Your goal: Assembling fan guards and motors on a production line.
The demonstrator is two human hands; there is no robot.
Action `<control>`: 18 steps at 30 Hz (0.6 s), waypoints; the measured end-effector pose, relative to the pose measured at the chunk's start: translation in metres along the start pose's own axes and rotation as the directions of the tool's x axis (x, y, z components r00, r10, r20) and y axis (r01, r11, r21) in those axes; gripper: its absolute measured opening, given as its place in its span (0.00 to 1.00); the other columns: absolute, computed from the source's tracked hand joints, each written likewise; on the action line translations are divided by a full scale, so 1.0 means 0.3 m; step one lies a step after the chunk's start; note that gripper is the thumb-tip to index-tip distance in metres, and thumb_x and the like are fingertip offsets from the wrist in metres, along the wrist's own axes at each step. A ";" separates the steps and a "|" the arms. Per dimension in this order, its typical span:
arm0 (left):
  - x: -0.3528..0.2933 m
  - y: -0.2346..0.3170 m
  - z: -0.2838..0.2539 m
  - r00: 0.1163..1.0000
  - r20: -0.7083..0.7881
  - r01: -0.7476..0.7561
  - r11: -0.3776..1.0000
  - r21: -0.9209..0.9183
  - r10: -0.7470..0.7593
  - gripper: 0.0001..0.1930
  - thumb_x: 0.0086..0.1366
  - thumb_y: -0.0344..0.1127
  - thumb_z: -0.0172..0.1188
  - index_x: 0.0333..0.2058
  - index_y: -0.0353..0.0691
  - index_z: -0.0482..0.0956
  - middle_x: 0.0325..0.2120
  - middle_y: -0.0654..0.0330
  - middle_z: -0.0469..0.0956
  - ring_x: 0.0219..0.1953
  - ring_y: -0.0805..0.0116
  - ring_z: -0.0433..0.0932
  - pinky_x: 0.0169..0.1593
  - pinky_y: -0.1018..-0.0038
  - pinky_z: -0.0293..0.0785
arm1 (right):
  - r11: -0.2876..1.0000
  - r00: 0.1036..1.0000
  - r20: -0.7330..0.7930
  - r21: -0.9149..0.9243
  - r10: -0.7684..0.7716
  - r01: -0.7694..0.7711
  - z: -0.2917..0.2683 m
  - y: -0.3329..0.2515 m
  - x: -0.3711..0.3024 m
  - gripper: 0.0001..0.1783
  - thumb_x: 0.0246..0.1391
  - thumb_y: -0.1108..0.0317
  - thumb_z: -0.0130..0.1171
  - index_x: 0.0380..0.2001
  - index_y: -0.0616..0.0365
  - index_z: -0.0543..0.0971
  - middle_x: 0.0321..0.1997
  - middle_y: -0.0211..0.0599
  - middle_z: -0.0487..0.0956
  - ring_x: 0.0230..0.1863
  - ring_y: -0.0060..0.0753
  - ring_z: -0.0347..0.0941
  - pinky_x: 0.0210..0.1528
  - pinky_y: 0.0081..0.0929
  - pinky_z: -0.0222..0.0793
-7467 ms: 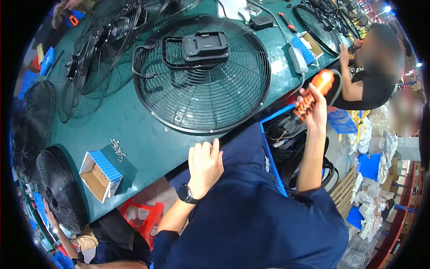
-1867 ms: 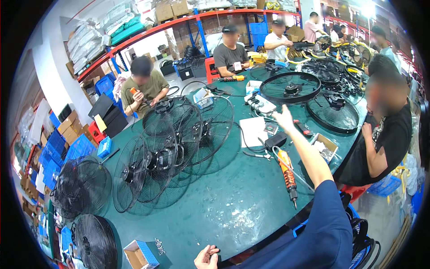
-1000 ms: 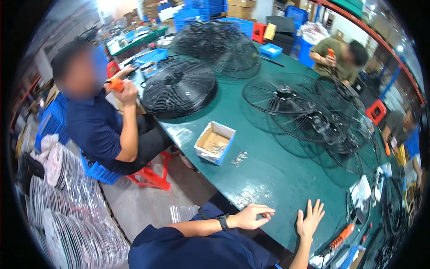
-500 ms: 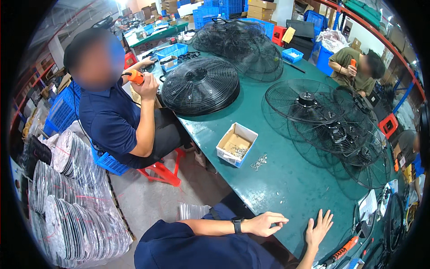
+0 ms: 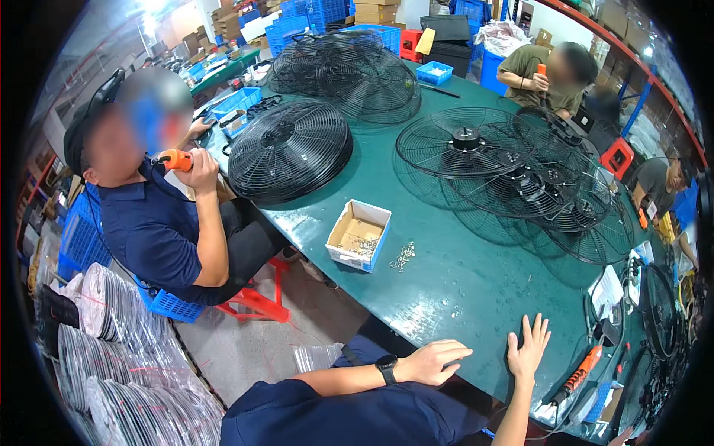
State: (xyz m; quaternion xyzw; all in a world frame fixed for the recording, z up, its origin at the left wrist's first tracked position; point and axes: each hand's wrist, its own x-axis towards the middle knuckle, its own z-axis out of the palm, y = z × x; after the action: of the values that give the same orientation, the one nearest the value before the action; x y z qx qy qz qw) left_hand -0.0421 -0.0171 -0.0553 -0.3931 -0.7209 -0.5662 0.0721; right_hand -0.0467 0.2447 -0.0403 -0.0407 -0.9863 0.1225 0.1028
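My left hand [image 5: 435, 362] holds nothing; its fingers stretch to the right over the table's near edge, and a dark watch [image 5: 387, 369] circles the wrist. Palm down on the green tabletop [image 5: 468, 297] lies my right hand [image 5: 527, 347], fingers spread and empty. To its right is an orange electric screwdriver [image 5: 579, 374] with a cable. Ahead of my left hand stand an open cardboard box [image 5: 360, 235] with small screws inside and a small heap of loose screws [image 5: 403, 256].
Black wire fan guards [image 5: 290, 152] are stacked at the left, with more fan guards [image 5: 372, 78] behind. Fan guards with motors [image 5: 466, 139] spread across the right. A co-worker [image 5: 160, 230] at the left grips an orange screwdriver [image 5: 176, 160]; another person [image 5: 550, 78] works at the far right.
The whole view has shifted, so the table's things appear further left. My right hand stays flat on the table, and my left hand has barely moved.
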 end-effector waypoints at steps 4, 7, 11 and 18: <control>-0.005 0.015 -0.004 0.999 0.039 -0.039 0.999 0.033 0.038 0.20 0.52 0.25 0.60 0.46 0.31 0.74 0.38 0.50 0.76 0.39 0.53 0.76 0.44 0.65 0.73 | 1.000 1.000 -0.018 0.019 0.022 -0.021 0.000 0.000 -0.018 0.30 0.51 0.57 0.56 0.57 0.56 0.70 0.68 0.50 0.56 0.71 0.55 0.44 0.70 0.50 0.34; -0.002 0.014 0.004 0.990 0.108 -0.097 0.995 0.031 0.093 0.20 0.51 0.26 0.60 0.45 0.32 0.75 0.39 0.50 0.76 0.40 0.53 0.76 0.45 0.64 0.73 | 0.999 0.997 -0.058 -0.004 0.043 -0.044 -0.007 0.021 -0.045 0.29 0.50 0.56 0.57 0.56 0.55 0.72 0.67 0.51 0.58 0.70 0.55 0.46 0.69 0.50 0.37; 0.001 0.023 0.004 0.990 0.116 -0.081 0.997 -0.008 0.082 0.20 0.49 0.27 0.62 0.43 0.33 0.76 0.38 0.51 0.77 0.40 0.53 0.76 0.46 0.63 0.73 | 1.000 0.992 -0.127 -0.024 -0.018 0.015 -0.014 0.040 -0.036 0.28 0.47 0.57 0.60 0.53 0.55 0.73 0.64 0.52 0.62 0.67 0.57 0.51 0.67 0.51 0.42; -0.155 0.060 0.026 0.936 0.315 -0.175 0.984 0.021 0.160 0.10 0.44 0.28 0.64 0.30 0.39 0.80 0.25 0.64 0.78 0.30 0.69 0.77 0.64 0.46 0.47 | 1.000 0.983 -0.181 0.016 -0.015 0.018 0.041 0.035 0.025 0.26 0.50 0.51 0.57 0.50 0.52 0.76 0.62 0.48 0.66 0.66 0.53 0.54 0.67 0.49 0.45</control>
State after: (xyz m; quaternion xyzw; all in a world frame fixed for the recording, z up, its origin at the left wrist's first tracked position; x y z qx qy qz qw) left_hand 0.0039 -0.0317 -0.0699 -0.5357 -0.7008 -0.4709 0.0149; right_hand -0.0560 0.2529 -0.0531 -0.0424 -0.9721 0.1260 0.1932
